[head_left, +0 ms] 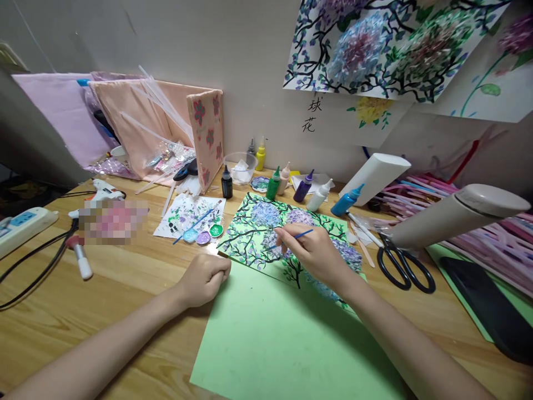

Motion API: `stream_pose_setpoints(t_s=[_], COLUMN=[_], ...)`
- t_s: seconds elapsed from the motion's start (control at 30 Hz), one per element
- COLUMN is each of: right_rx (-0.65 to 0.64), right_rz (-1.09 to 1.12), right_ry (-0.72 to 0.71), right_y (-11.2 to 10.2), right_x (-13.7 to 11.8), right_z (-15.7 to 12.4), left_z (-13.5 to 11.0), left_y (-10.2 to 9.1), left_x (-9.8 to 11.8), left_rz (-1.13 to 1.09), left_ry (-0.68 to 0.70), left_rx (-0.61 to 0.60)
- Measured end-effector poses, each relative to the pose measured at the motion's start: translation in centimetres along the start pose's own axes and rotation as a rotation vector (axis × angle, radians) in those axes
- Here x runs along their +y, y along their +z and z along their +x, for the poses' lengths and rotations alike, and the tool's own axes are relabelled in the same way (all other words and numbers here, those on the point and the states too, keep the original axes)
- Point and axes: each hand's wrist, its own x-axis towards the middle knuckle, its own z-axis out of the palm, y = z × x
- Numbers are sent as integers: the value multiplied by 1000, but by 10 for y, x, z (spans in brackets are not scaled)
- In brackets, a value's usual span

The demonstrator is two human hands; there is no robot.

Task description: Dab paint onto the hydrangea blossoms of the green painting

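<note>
- One blue brush (pixel 305 234) was pinched in the right hand (pixel 314 253), over the painting (pixel 256 244).
- Left hand (pixel 207 279): curled into a fist at the green sheet's (pixel 287 339) left edge.
- Painting lay toward the desk's (pixel 137 266) wall-side edge.

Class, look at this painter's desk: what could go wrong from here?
The right hand is low over the painting, so it might smear any undried paint. The left hand rests near the paint cups and might knock them. The white bottle stands close to the painting's far edge and might tip if bumped.
</note>
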Motion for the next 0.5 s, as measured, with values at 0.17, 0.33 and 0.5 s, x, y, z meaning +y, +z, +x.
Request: stream_pose_setpoints(t_s=[0.17, 0.33, 0.5], right_rx=[97, 79, 38], right_rz=[80, 57, 39], right_ry=[9, -6, -6], right_y=[-7, -5, -2], right_x=[-3, -2, -1], right_z=[-1, -1, -1], left_z=[1, 2, 1], left_y=[-1, -1, -1], left_x=[1, 2, 3], left_rz=[18, 24, 17], left_ry=[8, 11, -1], left_rx=[1, 2, -19])
